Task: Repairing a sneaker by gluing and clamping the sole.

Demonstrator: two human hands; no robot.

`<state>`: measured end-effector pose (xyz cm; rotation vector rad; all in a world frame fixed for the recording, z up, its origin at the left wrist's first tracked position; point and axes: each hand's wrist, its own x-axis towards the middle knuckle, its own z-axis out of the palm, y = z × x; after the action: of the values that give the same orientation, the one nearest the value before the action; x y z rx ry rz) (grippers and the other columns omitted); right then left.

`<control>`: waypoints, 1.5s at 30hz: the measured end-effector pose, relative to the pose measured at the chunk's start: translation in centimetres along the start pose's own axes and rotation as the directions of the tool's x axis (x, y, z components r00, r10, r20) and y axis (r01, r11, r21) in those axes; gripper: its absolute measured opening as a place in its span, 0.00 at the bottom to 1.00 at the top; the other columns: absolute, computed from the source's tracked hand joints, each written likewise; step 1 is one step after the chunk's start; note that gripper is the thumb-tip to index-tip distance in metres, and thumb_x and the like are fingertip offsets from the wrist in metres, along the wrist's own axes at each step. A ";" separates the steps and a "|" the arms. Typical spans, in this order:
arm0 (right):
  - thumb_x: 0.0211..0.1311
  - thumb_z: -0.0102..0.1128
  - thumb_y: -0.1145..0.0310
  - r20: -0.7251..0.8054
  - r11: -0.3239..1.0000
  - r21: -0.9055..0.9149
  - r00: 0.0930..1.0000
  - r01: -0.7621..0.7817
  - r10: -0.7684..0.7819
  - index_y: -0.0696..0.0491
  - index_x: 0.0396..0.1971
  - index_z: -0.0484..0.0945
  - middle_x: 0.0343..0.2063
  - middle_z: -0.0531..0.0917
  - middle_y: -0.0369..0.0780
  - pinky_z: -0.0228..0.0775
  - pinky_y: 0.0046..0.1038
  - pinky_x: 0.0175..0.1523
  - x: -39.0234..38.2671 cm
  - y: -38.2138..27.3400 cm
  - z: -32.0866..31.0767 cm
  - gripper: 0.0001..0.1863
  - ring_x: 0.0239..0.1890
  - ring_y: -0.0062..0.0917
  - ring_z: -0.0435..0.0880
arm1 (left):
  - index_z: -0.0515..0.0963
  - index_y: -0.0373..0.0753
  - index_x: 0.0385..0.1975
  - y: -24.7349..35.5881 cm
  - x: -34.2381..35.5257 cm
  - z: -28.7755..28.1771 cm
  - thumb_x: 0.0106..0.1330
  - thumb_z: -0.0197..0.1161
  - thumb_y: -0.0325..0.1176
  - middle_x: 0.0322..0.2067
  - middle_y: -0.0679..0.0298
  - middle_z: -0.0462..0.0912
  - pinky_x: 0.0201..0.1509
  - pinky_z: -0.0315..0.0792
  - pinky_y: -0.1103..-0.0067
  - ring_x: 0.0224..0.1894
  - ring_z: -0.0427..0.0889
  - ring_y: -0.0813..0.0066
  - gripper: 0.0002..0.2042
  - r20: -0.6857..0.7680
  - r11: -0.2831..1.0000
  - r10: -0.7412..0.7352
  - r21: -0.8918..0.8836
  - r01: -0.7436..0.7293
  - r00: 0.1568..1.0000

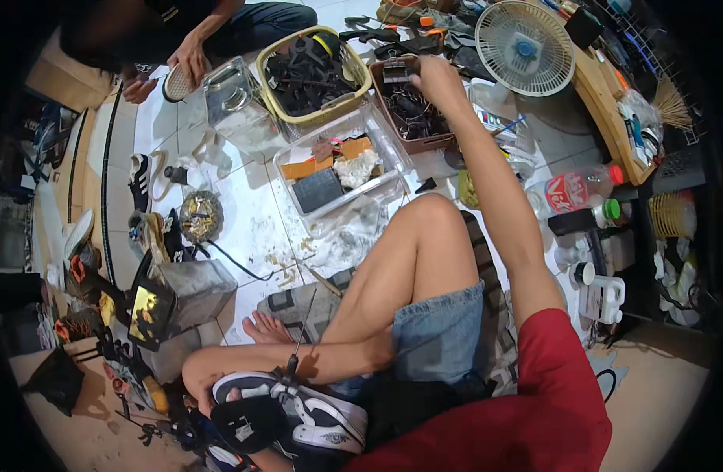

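Observation:
My right hand point(434, 75) reaches far forward over a brown basket point(440, 141) full of dark metal clips and is shut on a large black binder clip point(396, 71). My left hand point(202, 387) lies low in my lap, curled around the toe end of a black-and-white sneaker point(318, 413). A thin tool with a dark handle point(298, 346) stands up from the sneaker, beside my left forearm. A black flap-like piece point(247, 425) covers the front of the shoe. My bent knee point(428, 212) rises between the two hands.
A yellow basket point(276, 59) of black parts, a clear tub point(381, 141) with cloth and card, and a glass jar point(236, 106) stand on the white tile floor. A white fan point(525, 47) and a bottle point(574, 190) are at right. Another person's hands point(190, 59) work at the top left.

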<state>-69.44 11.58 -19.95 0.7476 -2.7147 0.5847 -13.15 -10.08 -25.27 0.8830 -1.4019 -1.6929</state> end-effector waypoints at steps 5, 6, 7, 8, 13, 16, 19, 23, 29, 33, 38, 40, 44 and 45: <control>0.54 0.71 0.56 0.052 0.994 -0.111 0.998 -0.020 0.026 0.53 0.49 0.79 0.44 0.83 0.49 0.75 0.44 0.52 5.8 0.2 4.3 0.25 0.50 0.44 0.82 | 0.62 0.42 0.65 -6.2 2.1 0.5 0.66 0.56 0.56 0.64 0.55 0.68 0.66 0.63 0.70 0.63 0.69 0.64 0.33 -0.188 0.990 -0.123 -0.092 0.107 0.974; 0.54 0.70 0.54 0.099 0.988 -0.154 0.995 -0.002 0.017 0.51 0.49 0.80 0.47 0.82 0.48 0.74 0.43 0.54 7.0 1.5 5.0 0.25 0.52 0.43 0.80 | 0.62 0.42 0.66 -7.4 2.4 0.3 0.67 0.56 0.56 0.65 0.55 0.67 0.67 0.63 0.70 0.63 0.69 0.64 0.33 -0.218 0.984 -0.155 -0.119 0.131 0.964; 0.55 0.70 0.57 0.105 0.982 -0.180 0.994 0.058 -0.040 0.52 0.48 0.81 0.45 0.82 0.48 0.74 0.43 0.54 7.7 2.7 5.7 0.23 0.51 0.43 0.81 | 0.62 0.42 0.66 -8.5 2.6 0.0 0.67 0.55 0.56 0.65 0.55 0.67 0.67 0.62 0.70 0.64 0.68 0.64 0.33 -0.246 0.977 -0.188 -0.148 0.155 0.951; 0.56 0.70 0.57 0.174 0.978 -0.163 0.980 0.129 -0.100 0.50 0.47 0.81 0.46 0.82 0.48 0.75 0.44 0.54 8.0 3.0 6.3 0.21 0.51 0.44 0.81 | 0.62 0.42 0.66 -9.5 2.5 -1.0 0.67 0.55 0.57 0.65 0.56 0.67 0.68 0.62 0.70 0.64 0.68 0.64 0.33 -0.286 0.969 -0.219 -0.172 0.175 0.933; 0.62 0.65 0.58 0.031 0.940 -0.101 0.945 0.327 -0.326 0.52 0.43 0.81 0.43 0.82 0.45 0.76 0.38 0.52 8.9 5.4 4.8 0.16 0.44 0.38 0.83 | 0.56 0.46 0.70 -10.7 1.4 -2.5 0.68 0.49 0.61 0.70 0.61 0.59 0.71 0.54 0.72 0.69 0.60 0.66 0.36 -0.400 0.930 -0.347 -0.264 0.256 0.848; 0.65 0.62 0.58 0.040 0.959 0.211 0.978 0.192 -0.204 0.53 0.42 0.78 0.42 0.81 0.41 0.74 0.33 0.47 7.6 3.8 2.9 0.15 0.41 0.31 0.81 | 0.51 0.52 0.74 -8.7 2.6 -1.1 0.67 0.45 0.66 0.73 0.67 0.55 0.71 0.50 0.76 0.72 0.55 0.70 0.39 -0.412 0.869 -0.494 -0.198 0.454 0.766; 0.70 0.57 0.58 0.108 0.794 0.605 0.994 -0.058 -0.010 0.55 0.42 0.75 0.40 0.80 0.34 0.72 0.26 0.40 4.8 1.7 -0.8 0.14 0.35 0.19 0.77 | 0.54 0.56 0.73 -8.5 1.9 -1.4 0.65 0.46 0.69 0.74 0.70 0.52 0.68 0.57 0.79 0.73 0.54 0.76 0.39 -0.394 0.914 -0.406 -0.164 0.372 0.824; 0.70 0.57 0.57 0.092 0.583 0.806 0.995 -0.104 0.049 0.54 0.44 0.77 0.36 0.81 0.34 0.72 0.24 0.41 3.1 0.8 -2.8 0.15 0.37 0.17 0.77 | 0.54 0.56 0.73 -8.6 1.5 -1.0 0.66 0.46 0.68 0.74 0.70 0.52 0.68 0.57 0.79 0.73 0.54 0.76 0.38 -0.366 0.918 -0.394 -0.193 0.346 0.843; 0.65 0.62 0.60 0.233 0.921 0.378 0.953 0.094 -0.193 0.57 0.40 0.77 0.29 0.82 0.43 0.72 0.32 0.41 2.2 -0.1 -0.7 0.15 0.33 0.32 0.80 | 0.54 0.56 0.73 -8.9 1.5 -1.2 0.66 0.46 0.67 0.74 0.69 0.52 0.68 0.56 0.79 0.73 0.54 0.75 0.38 -0.355 0.921 -0.386 -0.204 0.333 0.851; 0.60 0.66 0.59 0.401 0.950 0.312 0.903 0.024 -0.155 0.59 0.32 0.77 0.29 0.82 0.44 0.72 0.33 0.40 1.8 1.0 0.7 0.16 0.32 0.32 0.80 | 0.54 0.56 0.73 -9.6 2.4 -2.5 0.66 0.46 0.67 0.74 0.68 0.52 0.68 0.56 0.79 0.73 0.55 0.75 0.38 -0.359 0.920 -0.386 -0.212 0.329 0.850; 0.63 0.64 0.67 0.253 0.706 0.683 0.967 -0.187 0.011 0.58 0.47 0.76 0.35 0.84 0.39 0.78 0.23 0.40 2.0 2.4 2.2 0.16 0.35 0.19 0.82 | 0.54 0.55 0.73 -10.9 2.5 -3.4 0.66 0.46 0.66 0.74 0.68 0.52 0.69 0.56 0.79 0.73 0.55 0.75 0.38 -0.367 0.912 -0.407 -0.214 0.350 0.836; 0.64 0.62 0.68 0.298 0.631 0.743 0.954 -0.223 -0.014 0.58 0.51 0.75 0.37 0.84 0.38 0.79 0.24 0.42 2.0 2.5 1.8 0.17 0.37 0.20 0.82 | 0.54 0.55 0.73 -11.3 2.0 -4.3 0.67 0.46 0.66 0.74 0.67 0.52 0.69 0.56 0.79 0.73 0.55 0.74 0.37 -0.371 0.909 -0.415 -0.217 0.357 0.831; 0.69 0.59 0.63 0.365 0.491 0.802 0.930 -0.341 0.049 0.58 0.54 0.76 0.38 0.83 0.35 0.76 0.22 0.41 2.5 3.6 0.7 0.19 0.39 0.18 0.81 | 0.54 0.55 0.73 -12.3 3.0 -4.8 0.67 0.46 0.66 0.74 0.67 0.52 0.69 0.56 0.78 0.73 0.55 0.74 0.37 -0.357 0.899 -0.433 -0.230 0.372 0.827; 0.70 0.58 0.61 0.365 0.484 0.797 0.927 -0.360 0.088 0.58 0.53 0.78 0.37 0.83 0.34 0.74 0.20 0.39 2.9 4.8 1.0 0.19 0.36 0.17 0.80 | 0.54 0.55 0.73 -12.7 2.9 -4.6 0.67 0.46 0.66 0.74 0.67 0.52 0.69 0.56 0.78 0.73 0.55 0.74 0.37 -0.347 0.896 -0.440 -0.236 0.377 0.828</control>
<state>-74.60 13.65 -21.34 0.6665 -2.6482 2.1627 -12.02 -13.29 -38.69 1.4192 -0.8298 -1.7725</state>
